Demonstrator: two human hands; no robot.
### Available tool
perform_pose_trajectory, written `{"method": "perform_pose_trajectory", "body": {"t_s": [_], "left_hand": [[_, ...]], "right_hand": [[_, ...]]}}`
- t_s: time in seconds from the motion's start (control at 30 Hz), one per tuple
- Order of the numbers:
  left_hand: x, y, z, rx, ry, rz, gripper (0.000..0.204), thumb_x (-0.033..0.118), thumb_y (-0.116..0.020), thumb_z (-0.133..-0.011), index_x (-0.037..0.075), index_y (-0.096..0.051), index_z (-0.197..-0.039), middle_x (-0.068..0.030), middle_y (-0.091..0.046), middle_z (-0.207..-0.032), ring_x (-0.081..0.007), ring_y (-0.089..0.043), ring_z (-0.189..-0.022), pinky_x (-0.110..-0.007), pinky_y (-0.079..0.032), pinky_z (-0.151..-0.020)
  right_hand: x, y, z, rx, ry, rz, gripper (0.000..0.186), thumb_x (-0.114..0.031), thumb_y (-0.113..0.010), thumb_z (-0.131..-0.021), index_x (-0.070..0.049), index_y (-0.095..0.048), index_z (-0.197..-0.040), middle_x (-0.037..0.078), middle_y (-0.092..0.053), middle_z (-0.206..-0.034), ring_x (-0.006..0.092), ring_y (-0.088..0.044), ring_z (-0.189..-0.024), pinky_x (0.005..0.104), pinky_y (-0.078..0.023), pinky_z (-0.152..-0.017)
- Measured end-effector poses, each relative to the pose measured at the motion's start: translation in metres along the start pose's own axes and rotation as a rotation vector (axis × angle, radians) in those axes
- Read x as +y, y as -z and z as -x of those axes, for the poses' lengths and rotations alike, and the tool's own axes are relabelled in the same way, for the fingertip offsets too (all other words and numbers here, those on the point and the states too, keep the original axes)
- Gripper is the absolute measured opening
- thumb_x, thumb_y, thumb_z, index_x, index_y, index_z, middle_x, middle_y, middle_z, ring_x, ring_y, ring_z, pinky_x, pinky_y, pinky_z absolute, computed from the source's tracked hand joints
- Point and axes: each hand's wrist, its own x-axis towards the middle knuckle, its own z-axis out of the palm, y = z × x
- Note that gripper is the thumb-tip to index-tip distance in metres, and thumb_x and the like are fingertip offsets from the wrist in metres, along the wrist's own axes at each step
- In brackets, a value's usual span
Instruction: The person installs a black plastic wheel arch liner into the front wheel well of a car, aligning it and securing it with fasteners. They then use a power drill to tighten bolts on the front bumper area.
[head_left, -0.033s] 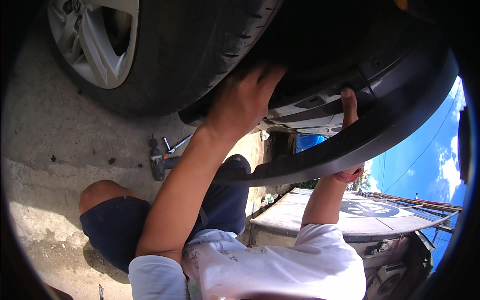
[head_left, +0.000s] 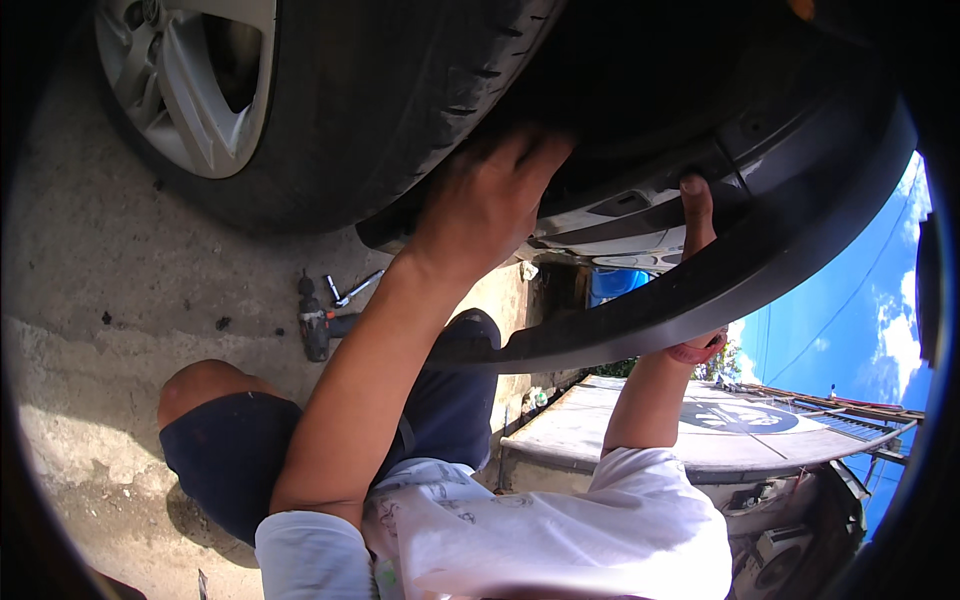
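A dark grey curved wheel arch trim (head_left: 690,318) sweeps across the right half of the view, partly apart from the car body. My right hand (head_left: 697,205) is behind it, wrapped around it from the far side. Only its thumb shows, upright against the dark inner body edge (head_left: 625,203); the other fingers are hidden. My left hand (head_left: 490,195) reaches up between the tire (head_left: 370,110) and the body into the dark wheel well (head_left: 640,80). Its bent fingers are slightly blurred and their tips are lost in shadow, so what they touch cannot be seen.
A silver alloy wheel (head_left: 205,100) fills the upper left. On the concrete ground (head_left: 150,270) lie a cordless power tool (head_left: 318,320) and a metal wrench-like tool (head_left: 352,288), beside my left forearm. A blue container (head_left: 615,285) and a pale wall (head_left: 620,420) are farther off.
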Motion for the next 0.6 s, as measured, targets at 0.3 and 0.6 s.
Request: {"method": "perform_pose_trajectory", "body": {"t_s": [0.3, 0.6], "left_hand": [[-0.015, -0.007, 0.003, 0.082, -0.063, -0.029, 0.050, -0.002, -0.074, -0.080, 0.011, -0.069, -0.127, -0.0113, -0.071, -0.112, -0.0320, -0.074, -0.093, -0.041, -0.065, -0.079], [-0.012, -0.005, 0.005, 0.067, -0.059, -0.043, 0.047, -0.002, -0.073, -0.079, 0.010, -0.072, -0.125, -0.0109, -0.071, -0.109, -0.0301, -0.073, -0.091, -0.040, -0.065, -0.078]], "right_hand": [[-0.001, -0.013, -0.002, 0.031, -0.001, -0.003, 0.080, -0.035, -0.082, -0.089, -0.005, -0.046, -0.154, 0.018, -0.047, -0.155, 0.0383, -0.043, -0.141, 0.0485, -0.031, -0.117], [-0.005, -0.018, -0.002, 0.071, -0.001, -0.009, 0.086, -0.038, -0.084, -0.087, -0.006, -0.044, -0.156, 0.019, -0.044, -0.159, 0.0397, -0.040, -0.145, 0.0502, -0.028, -0.120]]}}
